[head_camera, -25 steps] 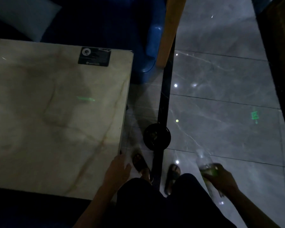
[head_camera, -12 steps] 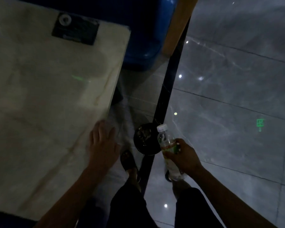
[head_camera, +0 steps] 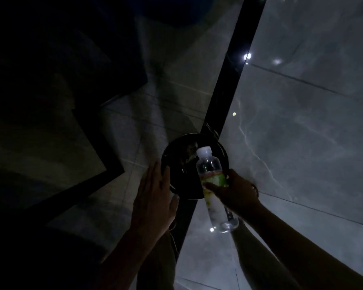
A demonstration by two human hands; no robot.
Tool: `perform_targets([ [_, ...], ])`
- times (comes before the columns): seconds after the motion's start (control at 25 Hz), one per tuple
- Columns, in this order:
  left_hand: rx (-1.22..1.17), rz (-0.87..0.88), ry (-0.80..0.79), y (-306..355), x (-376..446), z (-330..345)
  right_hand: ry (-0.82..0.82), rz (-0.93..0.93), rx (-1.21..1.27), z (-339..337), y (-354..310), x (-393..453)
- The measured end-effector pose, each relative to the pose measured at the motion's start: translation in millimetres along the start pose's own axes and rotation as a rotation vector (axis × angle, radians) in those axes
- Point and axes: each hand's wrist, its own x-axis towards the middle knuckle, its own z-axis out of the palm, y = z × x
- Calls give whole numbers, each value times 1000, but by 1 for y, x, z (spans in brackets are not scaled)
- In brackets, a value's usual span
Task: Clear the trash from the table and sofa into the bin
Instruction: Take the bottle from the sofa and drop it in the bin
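The right hand (head_camera: 237,192) holds a clear plastic bottle (head_camera: 213,185) around its green label, fingers curled about it, cap tilted over the open mouth of the round black bin (head_camera: 176,164) on the floor (head_camera: 302,143). Half a second ago the bottle was upright just beside the bin; now it leans in above the rim. The left hand (head_camera: 155,197) has left the tabletop edge and lies flat with straight fingers against the bin's near side, holding nothing. The tabletop (head_camera: 40,143) is a dim shape off to the left of the bin. The drop looks close: the bottle seems lined up and only needs releasing.
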Motion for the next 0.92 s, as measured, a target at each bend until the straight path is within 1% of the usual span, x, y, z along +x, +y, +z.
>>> perform_targets([
  [0.12,-19,37,-50,-15,40,48,31,59,57,32,9,56],
  [0.24,-55,31,-65,-23,57,83,48,119,4,55,16,105],
  [0.4,-40,82,-5,-31,56,99,61,180,-118,77,18,149],
  [0.56,-64,104,41,-33,58,106,78,173,-184,91,17,175],
  [0.64,-64,103,53,-32,59,108,114,133,-175,94,16,177],
  [0.76,-46,84,31,-28,59,108,183,65,-205,92,16,160],
  [0.84,12,60,-21,-25,59,105,197,-81,-252,82,18,140],
  [0.92,48,47,-52,-23,59,102,210,-314,-323,69,23,117],
])
